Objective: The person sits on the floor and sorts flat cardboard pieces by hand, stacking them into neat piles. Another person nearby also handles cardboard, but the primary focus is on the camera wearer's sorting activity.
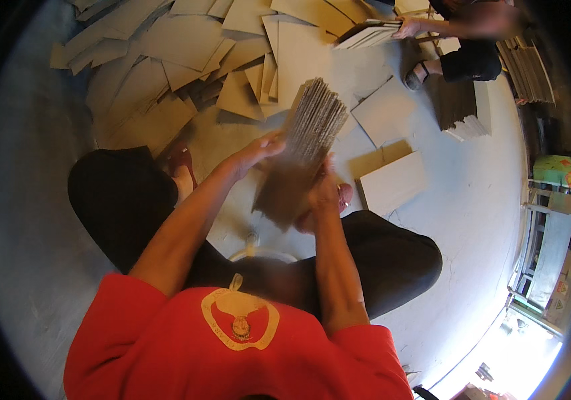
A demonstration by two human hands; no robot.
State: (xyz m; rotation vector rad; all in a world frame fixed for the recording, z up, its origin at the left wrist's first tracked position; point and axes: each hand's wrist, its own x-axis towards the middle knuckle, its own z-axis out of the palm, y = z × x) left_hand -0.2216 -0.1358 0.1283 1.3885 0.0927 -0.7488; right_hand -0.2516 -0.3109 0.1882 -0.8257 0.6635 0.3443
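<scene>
Between my two hands is a thick stack of cardboard sheets (315,120), tilted, with its layered edges facing up. My left hand (259,152) is at the stack's left side, its fingers reaching the edge. Against the lower right side is my right hand (322,193), closed on the sheets, with part of its fingers hidden behind them. The stack's lower part is blurred and hangs above the floor between my knees. A thinner cardboard stack (393,180) lies on the floor to the right of my right hand.
Loose cardboard sheets (179,43) are strewn over the far left floor. At the far right another person's hand (409,27) grips several sheets. A dark cardboard stack (455,107) stands near that person's foot. A metal rack (542,247) is along the right side.
</scene>
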